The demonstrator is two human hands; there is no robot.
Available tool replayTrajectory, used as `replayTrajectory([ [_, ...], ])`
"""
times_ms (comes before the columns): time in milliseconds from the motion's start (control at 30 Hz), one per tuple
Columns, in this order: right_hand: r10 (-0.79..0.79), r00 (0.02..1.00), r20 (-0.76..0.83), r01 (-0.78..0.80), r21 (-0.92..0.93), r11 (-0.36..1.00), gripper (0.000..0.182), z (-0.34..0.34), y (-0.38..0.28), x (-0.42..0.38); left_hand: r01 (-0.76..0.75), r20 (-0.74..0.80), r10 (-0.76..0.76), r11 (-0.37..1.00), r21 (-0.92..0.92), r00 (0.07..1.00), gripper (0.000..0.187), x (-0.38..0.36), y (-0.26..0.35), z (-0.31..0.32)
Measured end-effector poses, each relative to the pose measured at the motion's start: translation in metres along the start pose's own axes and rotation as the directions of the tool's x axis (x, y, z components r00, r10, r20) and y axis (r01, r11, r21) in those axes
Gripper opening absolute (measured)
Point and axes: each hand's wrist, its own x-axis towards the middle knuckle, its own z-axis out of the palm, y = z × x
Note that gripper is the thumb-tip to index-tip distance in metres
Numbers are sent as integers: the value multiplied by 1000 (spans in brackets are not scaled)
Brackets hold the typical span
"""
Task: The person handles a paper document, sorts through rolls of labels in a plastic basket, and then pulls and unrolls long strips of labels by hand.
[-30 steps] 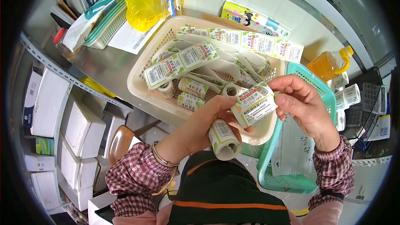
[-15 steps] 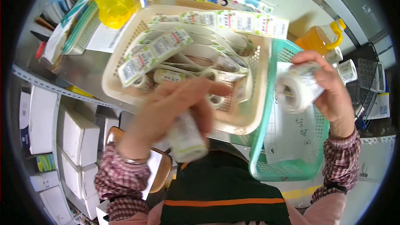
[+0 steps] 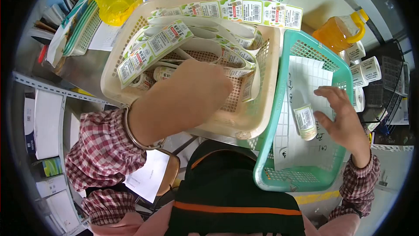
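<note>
Roll (image 3: 305, 122): 3 o'clock, green basket (image 3: 305, 186); best laid gently.
Right hand (image 3: 347, 126): fingers released.
Left hand (image 3: 194, 92): fingers hidden, can't tell.

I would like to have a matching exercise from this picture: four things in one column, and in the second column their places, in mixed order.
Things:
1. Label roll beside the right hand
2. Left hand
3. Yellow bag
4. Yellow-handled bottle

Places:
A. Beyond the green basket's far end
B. Over the cream basket
C. Inside the green basket
D. At the picture's upper left

Pairs: 1-C, 2-B, 3-D, 4-A
</note>
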Motion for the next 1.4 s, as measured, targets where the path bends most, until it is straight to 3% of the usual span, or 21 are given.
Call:
replayTrajectory([
  [67, 7, 997, -83, 1, 101, 995, 37, -5, -10, 2, -34, -46, 37, 998, 61, 998, 21, -4, 1, -3],
  [100, 6, 996, -90, 3, 106, 994, 37, -6, -15, 5, 27, 32, -28, 998, 51, 999, 20, -5, 4, -7],
  [167, -184, 974, -130, 196, 87, 977, 33, -8, -26, 13, 90, 105, -95, 995, 50, 990, 19, -3, 5, -7],
  [267, -323, 931, -170, 349, 148, 925, 32, -3, -45, 29, -44, 66, 35, 988, 147, 997, 17, -1, 4, -8],
  [333, -334, 924, -186, 370, 221, 902, 31, -3, -62, 33, 107, 216, -88, 991, -78, 972, 11, 2, -4, -31],
  [367, -330, 922, -201, 379, 302, 875, 31, -1, -66, 35, 110, 216, -94, 992, -64, 972, 11, -1, -10, -38],
  [433, -387, 909, -153, 416, 328, 848, 42, 0, -74, 38, 87, -40, -142, 778, -622, 989, 11, -12, -21, -52],
  [500, -280, 959, -39, 225, 705, 673, 56, 6, -92, 39, 49, -112, -168, 735, -676, 979, 14, -18, -13, -57],
  [533, -347, 938, -12, 205, 825, 527, 61, 12, -93, 44, 69, -114, -227, 667, -741, 967, 13, -19, -9, -55],
  [567, -351, 936, -16, 214, 818, 534, 61, 15, -95, 46, 85, -108, -282, 592, -801, 953, 13, -20, -5, -55],
  [633, -296, 955, 4, 83, 956, 280, 53, 20, -99, 48, 126, -78, -341, 537, -834, 937, 13, -24, 2, -57],
  [767, -286, 958, 13, 52, 974, 219, 49, 20, -93, 47, 140, -29, -375, 416, -899, 927, 16, -31, 6, -53],
  [900, -208, 976, -70, 102, 983, 149, 49, 17, -98, 45, 21, -160, -350, 460, -887, 923, 20, -35, 8, -33],
  [967, -89, 982, 164, -179, 964, -199, 52, 5, -102, 41, -160, -432, -242, 689, -707, 869, 22, -35, 10, -26],
  [1000, -86, 983, 162, -177, 964, -198, 52, 9, -98, 40, -163, -433, -239, 688, -707, 869, 22, -35, 12, -23],
  [1067, -211, 953, -218, 277, 908, 314, 58, 21, -89, 38, -167, -398, -315, 565, -808, 862, 24, -34, 16, -19],
  [1100, -209, 953, -219, 277, 908, 315, 58, 23, -89, 36, -167, -397, -313, 565, -808, 863, 24, -34, 17, -19],
  [1167, -304, 861, -408, 508, 713, 483, 62, 27, -88, 32, -96, -253, -289, 463, -881, 923, 23, -34, 19, -17],
  [1300, -395, 803, -445, 595, 573, 563, 64, 26, -88, 27, -181, -345, -246, 511, -840, 906, 23, -31, 20, -1],
  [1367, -221, 931, -290, 358, 841, 406, 61, 23, -92, 23, -225, -447, -220, 626, -746, 867, 24, -31, 20, 4],
  [1400, -214, 932, -293, 358, 841, 407, 61, 23, -90, 23, -228, -444, -214, 625, -747, 870, 24, -31, 21, 5],
])
